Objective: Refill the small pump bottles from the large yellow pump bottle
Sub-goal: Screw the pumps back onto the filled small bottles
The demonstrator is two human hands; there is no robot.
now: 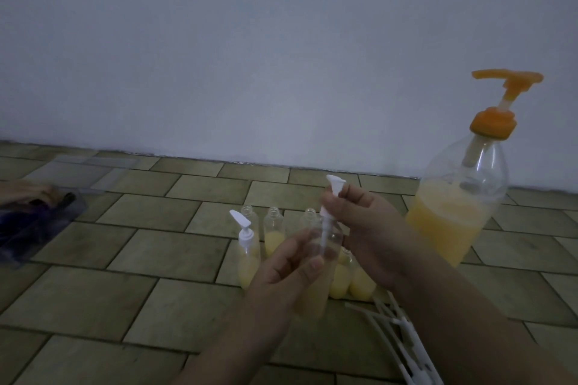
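Bottle [316, 269] held above floor [125, 300], left grip [281, 275] closed round it | right grip [359, 228] pinching white pump [331, 197], tube inside neck | step: recapping after fill, judged | next: seat pump, screw down.

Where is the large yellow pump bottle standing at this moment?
In the head view, the large yellow pump bottle stands on the tiled floor at the right side, close to the wall, behind the right hand and right of the small bottles.
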